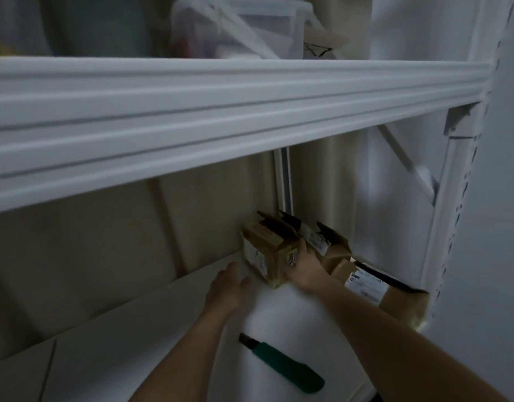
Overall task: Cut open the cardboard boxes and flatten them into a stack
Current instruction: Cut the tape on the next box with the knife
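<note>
Gripping a small, light-looking cardboard box point(266, 252) by its corner, lower centre, the right hand point(303, 266) clamps it while the left hand point(231, 288) hovers open beside it.

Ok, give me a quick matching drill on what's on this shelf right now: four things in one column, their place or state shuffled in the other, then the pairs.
Things:
1. small cardboard box
2. green utility knife
3. left hand
4. large cardboard box

Place or state:
A. lies untouched on the white shelf, between the forearms
B. far right, against the shelf upright
C. held by the right hand, flaps up
D. open, fingers reaching towards the small box

Pairs: 1-C, 2-A, 3-D, 4-B
</note>
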